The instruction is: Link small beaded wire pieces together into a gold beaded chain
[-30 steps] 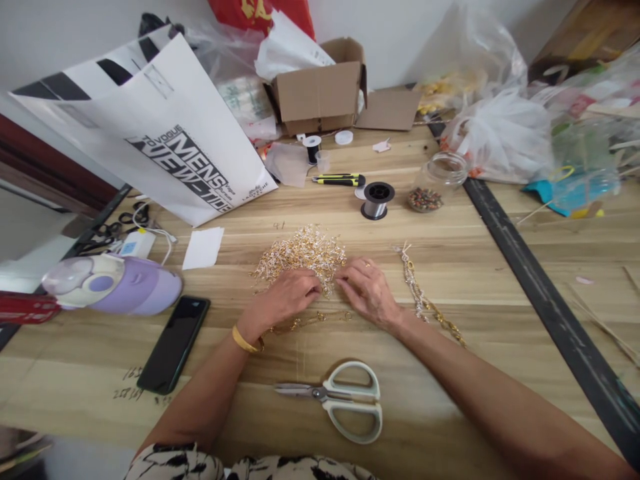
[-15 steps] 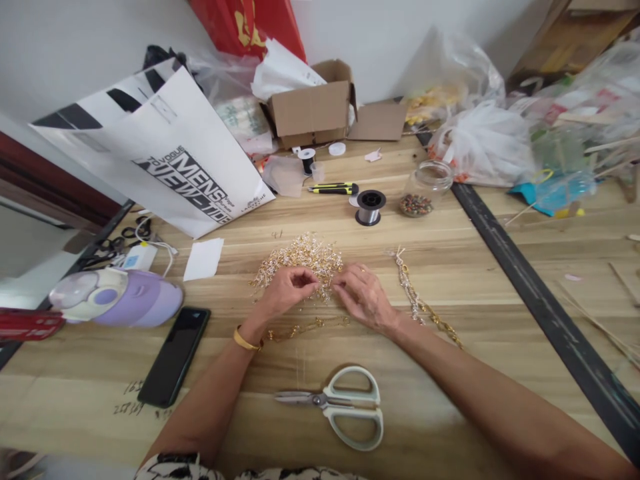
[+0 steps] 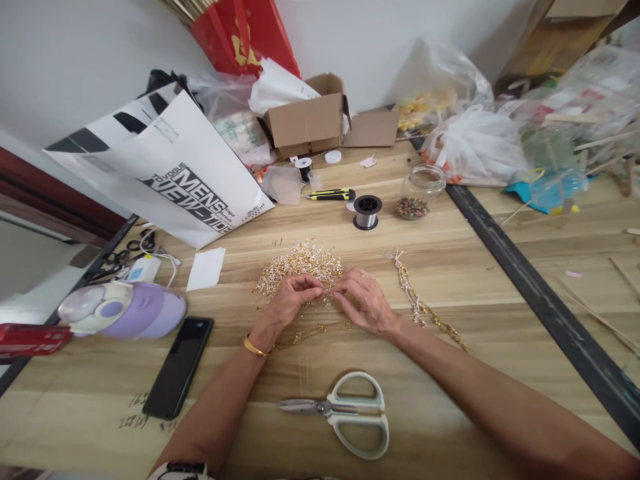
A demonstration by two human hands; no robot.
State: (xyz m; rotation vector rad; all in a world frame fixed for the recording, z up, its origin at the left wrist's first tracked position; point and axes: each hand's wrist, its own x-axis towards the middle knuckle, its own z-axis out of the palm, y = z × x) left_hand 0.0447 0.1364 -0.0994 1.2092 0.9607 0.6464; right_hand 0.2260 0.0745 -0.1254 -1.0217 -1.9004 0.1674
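Observation:
My left hand (image 3: 296, 297) is pinched closed at the near edge of a pile of small gold and clear beads (image 3: 300, 263). Its fingertips almost meet those of my right hand (image 3: 364, 300), whose fingers are also pressed together. Whatever lies between the fingertips is too small to make out. A gold beaded strand (image 3: 315, 330) curves on the table just below both hands. Right of my right hand lies a longer gold and silver beaded strand (image 3: 415, 300). White-handled scissors (image 3: 345, 410) rest nearer to me, pointing left.
A black phone (image 3: 179, 367) and a purple bottle (image 3: 135, 309) lie at the left. Beyond the pile are a wire spool (image 3: 367, 212), a yellow cutter knife (image 3: 330, 195) and a glass jar (image 3: 420, 190). A white paper bag (image 3: 190, 173) and a cardboard box (image 3: 307, 123) stand behind.
My left hand's fingertips have come closer to my right hand's. The whole view has shifted slightly; the objects on the table keep their places.

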